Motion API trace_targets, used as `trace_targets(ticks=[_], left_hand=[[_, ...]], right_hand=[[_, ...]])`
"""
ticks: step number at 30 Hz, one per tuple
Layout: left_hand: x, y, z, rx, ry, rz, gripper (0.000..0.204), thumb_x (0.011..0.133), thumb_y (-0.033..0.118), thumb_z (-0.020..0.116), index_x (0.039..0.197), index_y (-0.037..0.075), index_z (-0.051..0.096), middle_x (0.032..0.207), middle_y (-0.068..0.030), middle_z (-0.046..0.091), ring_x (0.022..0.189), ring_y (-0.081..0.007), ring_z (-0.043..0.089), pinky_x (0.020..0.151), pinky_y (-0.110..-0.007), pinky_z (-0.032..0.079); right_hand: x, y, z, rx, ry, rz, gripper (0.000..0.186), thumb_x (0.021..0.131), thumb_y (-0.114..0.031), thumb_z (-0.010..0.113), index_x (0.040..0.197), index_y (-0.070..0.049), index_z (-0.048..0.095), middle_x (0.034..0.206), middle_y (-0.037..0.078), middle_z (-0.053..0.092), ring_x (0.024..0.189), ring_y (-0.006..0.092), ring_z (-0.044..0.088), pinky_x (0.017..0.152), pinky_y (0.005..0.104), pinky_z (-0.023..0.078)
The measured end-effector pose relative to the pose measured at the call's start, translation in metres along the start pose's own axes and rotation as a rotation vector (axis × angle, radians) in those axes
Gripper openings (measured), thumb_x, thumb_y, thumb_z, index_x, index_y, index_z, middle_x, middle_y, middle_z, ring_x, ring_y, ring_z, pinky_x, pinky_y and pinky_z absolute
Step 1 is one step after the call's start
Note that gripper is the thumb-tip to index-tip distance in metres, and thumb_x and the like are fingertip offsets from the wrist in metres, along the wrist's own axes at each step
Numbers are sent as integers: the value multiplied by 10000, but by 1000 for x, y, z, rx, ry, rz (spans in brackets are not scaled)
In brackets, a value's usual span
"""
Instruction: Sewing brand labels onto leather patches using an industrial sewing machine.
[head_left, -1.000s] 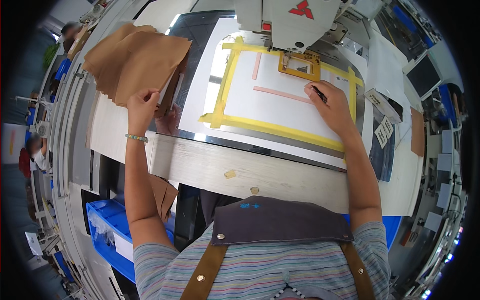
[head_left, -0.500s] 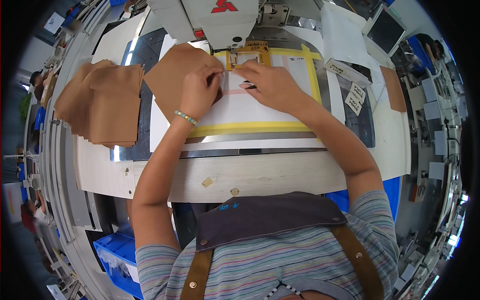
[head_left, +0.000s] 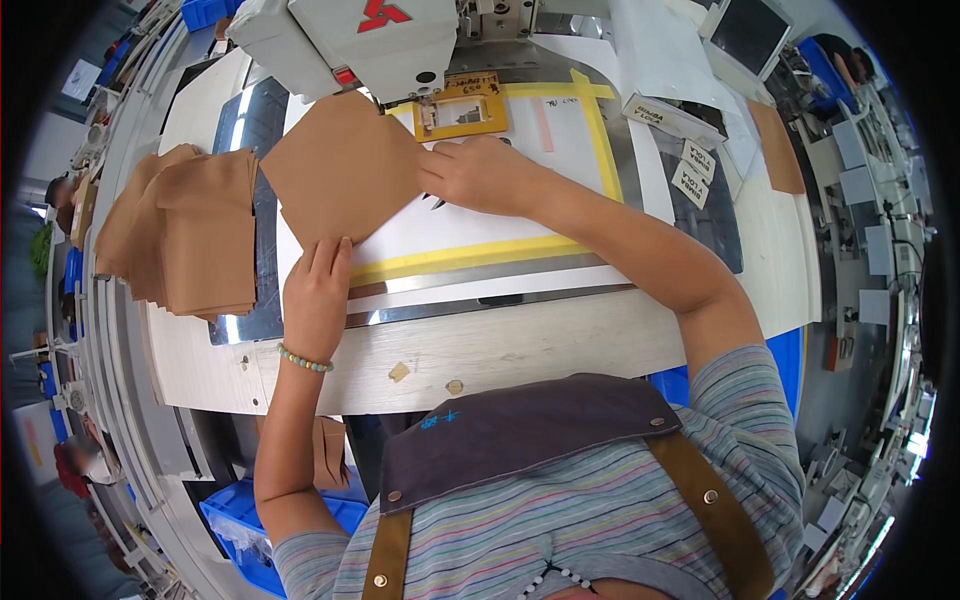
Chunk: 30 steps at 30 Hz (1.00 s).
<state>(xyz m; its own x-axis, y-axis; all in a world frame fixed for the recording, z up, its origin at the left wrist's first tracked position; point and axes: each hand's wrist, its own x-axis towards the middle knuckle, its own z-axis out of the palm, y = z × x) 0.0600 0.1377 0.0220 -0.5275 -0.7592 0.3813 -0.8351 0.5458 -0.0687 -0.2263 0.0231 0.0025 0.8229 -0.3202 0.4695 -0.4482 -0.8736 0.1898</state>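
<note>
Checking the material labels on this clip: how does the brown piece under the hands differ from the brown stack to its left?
The brown piece is a single sheet; the brown stack is many, fanned. The piece lies on the white panel by the sewing machine, touched by the left hand and right hand; the stack lies untouched. Both share one tan colour.

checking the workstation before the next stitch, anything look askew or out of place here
Two small tan scraps lie loose on the wooden table edge. The brown piece under the left hand and right hand sits rotated against the yellow taped frame. The brown stack is fanned unevenly. Nothing looks damaged or spilled.
</note>
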Motion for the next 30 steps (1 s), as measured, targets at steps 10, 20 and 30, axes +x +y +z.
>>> trace_targets(ticks=[10, 20, 30], left_hand=[[26, 0, 10, -305, 183, -233, 266, 817, -55, 705, 1067, 16, 648, 1041, -115, 668, 826, -307, 684, 685, -397, 575], [17, -3, 6, 63, 84, 37, 292, 827, -32, 668, 1117, -1, 669, 1073, -109, 679, 937, -282, 669, 789, -381, 556], [93, 1, 53, 80, 99, 217, 204, 813, 54, 662, 1016, 45, 665, 956, -75, 613, 908, -246, 611, 816, -369, 543]], right_hand=[[-10, -5, -6, -44, 104, 80, 181, 823, -86, 716, 994, -61, 659, 971, 25, 648, 872, 159, 682, 599, 300, 586], [-15, -5, -17, -38, 13, 68, 126, 834, -70, 701, 951, -77, 654, 1015, 17, 632, 942, 158, 673, 645, 285, 585], [-76, 2, -55, -198, -165, 263, 127, 810, -52, 717, 922, -77, 663, 1006, 17, 599, 972, 151, 661, 626, 275, 564]])
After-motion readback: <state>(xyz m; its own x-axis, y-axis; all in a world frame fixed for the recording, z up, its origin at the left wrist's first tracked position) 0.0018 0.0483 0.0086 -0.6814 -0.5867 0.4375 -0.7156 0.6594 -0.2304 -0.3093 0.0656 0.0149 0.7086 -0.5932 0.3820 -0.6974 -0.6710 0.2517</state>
